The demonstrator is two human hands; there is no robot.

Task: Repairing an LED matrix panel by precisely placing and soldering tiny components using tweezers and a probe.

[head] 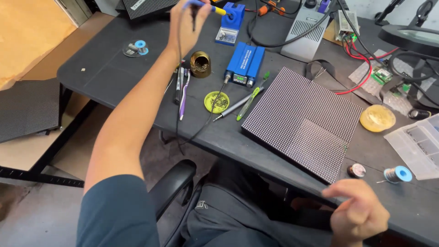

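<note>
- My left hand (188,25) reaches far across the dark tabletop (105,68), fingers closed around a blue-and-yellow soldering iron (201,5) beside its blue stand (232,18).
- My right hand (359,212) hovers at the near edge, fingers loosely curled, holding nothing, just beside the square black LED matrix panel (302,121).

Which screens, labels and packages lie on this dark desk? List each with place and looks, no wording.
Blue box-shaped soldering station: desk centre, small lit green display on its front edge.
Large square black LED matrix panel: near desk edge, unlit, dotted grid.
Clear plastic compartment box: right edge of desk.
Grey metal unit: back of desk, vented top.
Left hand: holds a blue-and-yellow soldering iron.
</note>
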